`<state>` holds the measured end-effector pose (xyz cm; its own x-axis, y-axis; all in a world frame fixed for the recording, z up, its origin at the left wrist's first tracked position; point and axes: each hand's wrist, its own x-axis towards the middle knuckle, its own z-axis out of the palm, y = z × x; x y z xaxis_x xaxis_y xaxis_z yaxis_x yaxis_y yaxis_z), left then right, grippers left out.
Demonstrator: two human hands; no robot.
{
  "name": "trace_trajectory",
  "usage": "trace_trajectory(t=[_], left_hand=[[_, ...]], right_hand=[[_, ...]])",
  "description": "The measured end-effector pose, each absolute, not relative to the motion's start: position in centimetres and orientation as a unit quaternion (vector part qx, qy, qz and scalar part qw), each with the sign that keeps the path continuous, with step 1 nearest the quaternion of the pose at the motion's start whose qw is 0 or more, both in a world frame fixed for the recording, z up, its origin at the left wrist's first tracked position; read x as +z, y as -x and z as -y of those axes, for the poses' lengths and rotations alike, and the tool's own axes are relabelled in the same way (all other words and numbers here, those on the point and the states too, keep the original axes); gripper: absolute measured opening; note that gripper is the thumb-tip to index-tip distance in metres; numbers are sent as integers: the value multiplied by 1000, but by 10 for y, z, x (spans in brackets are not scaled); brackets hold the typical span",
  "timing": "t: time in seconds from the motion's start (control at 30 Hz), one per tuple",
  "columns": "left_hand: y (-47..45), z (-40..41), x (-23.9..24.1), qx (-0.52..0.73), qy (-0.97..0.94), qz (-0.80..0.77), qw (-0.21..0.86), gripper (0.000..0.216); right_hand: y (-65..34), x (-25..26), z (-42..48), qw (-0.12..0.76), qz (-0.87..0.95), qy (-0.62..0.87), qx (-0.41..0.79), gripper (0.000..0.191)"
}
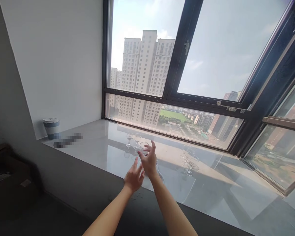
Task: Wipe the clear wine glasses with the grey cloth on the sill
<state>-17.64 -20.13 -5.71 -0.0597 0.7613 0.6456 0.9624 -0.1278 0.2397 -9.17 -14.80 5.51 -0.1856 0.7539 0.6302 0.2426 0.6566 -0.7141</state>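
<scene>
Right hand (148,160), fingers spread, right by the clear round stemmed glass (144,146). Left hand (134,177), spread too, just short of it. Best to grip softly.

A clear wine glass (144,146) stood upright on the shiny pale window sill (93,144), near the middle of the scene. Its round rim was open to the top and showed as a thin oval. The lower part of it was hidden, so the stem could not be seen. Just to its left and a little farther stood two smaller clear glasses with stems, the left small glass (129,138) and the right small glass (137,140), both upright, close beside each other.
</scene>
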Motion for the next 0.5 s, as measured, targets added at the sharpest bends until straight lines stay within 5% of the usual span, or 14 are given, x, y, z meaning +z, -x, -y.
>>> trace_trajectory(t=[0.17, 0.5], left_hand=[[175, 203, -56, -351, 658, 649, 153, 57], [174, 203, -58, -347, 634, 679, 129, 35]], right_hand=[[59, 79, 88, 562, 673, 440, 194, 84], [-23, 66, -14, 302, 656, 688, 71, 88]])
